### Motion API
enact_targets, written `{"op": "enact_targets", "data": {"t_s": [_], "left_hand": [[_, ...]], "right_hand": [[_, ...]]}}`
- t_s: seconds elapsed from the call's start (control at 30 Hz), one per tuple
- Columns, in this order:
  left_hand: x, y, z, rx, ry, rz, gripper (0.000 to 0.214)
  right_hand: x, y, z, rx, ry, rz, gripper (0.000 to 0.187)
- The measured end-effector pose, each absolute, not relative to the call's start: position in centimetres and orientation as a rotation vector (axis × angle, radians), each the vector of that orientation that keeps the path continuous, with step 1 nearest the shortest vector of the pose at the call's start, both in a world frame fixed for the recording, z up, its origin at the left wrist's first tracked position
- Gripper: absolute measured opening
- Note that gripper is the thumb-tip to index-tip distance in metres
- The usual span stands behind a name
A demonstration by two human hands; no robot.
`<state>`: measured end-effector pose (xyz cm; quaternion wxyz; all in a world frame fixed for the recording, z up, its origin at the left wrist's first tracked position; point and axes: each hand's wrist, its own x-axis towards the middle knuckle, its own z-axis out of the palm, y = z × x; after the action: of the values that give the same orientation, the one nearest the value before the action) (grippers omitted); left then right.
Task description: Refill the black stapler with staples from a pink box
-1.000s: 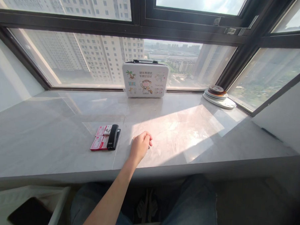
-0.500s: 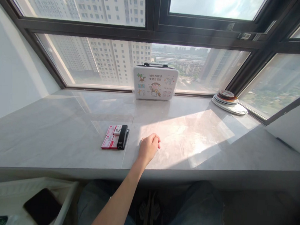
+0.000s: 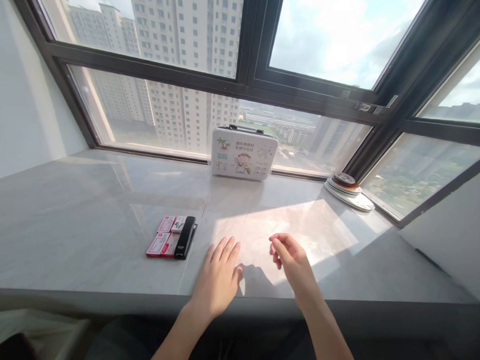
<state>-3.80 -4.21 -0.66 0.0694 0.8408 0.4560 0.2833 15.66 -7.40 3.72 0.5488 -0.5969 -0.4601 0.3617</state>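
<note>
Hands are hovering empty over the marble table [image 3: 82,231]: the left hand [image 3: 217,277] is lying flat, fingers spread, its grip released, while the right hand [image 3: 290,262] is curling loosely, grasping nothing. Just left of the left hand, a black stapler [image 3: 185,237] is lying against red staple boxes [image 3: 164,236]; a white tin case [image 3: 243,153] is standing by the window.

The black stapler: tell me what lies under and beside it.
The black stapler lies on the grey sill, with red-and-white boxes against its left side. Whether their edges reach under it is hidden.
</note>
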Motion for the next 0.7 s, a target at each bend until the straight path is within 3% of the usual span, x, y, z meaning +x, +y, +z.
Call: {"op": "enact_targets", "data": {"t_s": [0.1,0.3,0.5,0.7], "left_hand": [[-6.3,-6.9,-1.3,2.676,1.493,0.745,0.056],[-10.1,-10.8,-3.6,2.907,1.526,0.884,0.052],[-11.5,-11.4,-3.7,2.733,1.526,0.894,0.033],[-7.6,-8.7,-0.8,2.396,1.687,0.928,0.033]], "right_hand": [[10.6,-5.0,1.5,-1.407,-1.341,0.906,0.046],[-0.1,2.4,1.9,-1.511,-1.580,0.724,0.094],[1.0,5.3,4.0,-1.470,-1.801,0.661,0.039],[11.2,0.6,5.3,-1.280,-1.969,0.648,0.048]]}}
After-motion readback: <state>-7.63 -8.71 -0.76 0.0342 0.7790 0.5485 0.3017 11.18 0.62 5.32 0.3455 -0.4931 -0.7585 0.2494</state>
